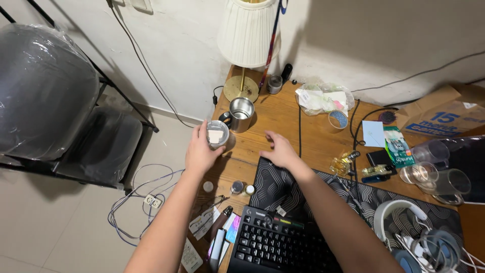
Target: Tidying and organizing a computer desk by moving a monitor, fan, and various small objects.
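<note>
Left hand (201, 151) is wrapped around a small clear jar (217, 133) at the desk (283, 119) edge, steel mug (241, 114) at its 1 o'clock. Right hand (280, 149) rests flat and empty, probably bracing.

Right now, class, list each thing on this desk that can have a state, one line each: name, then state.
Left hand: gripping a small clear cup, upright.
Right hand: open, flat on the wooden desk, holding nothing.
Steel mug: upright, lid off.
Lamp: upright; lit or not, cannot tell.
Keyboard: flat, untouched.
Headphones: lying on the patterned mat.
</note>
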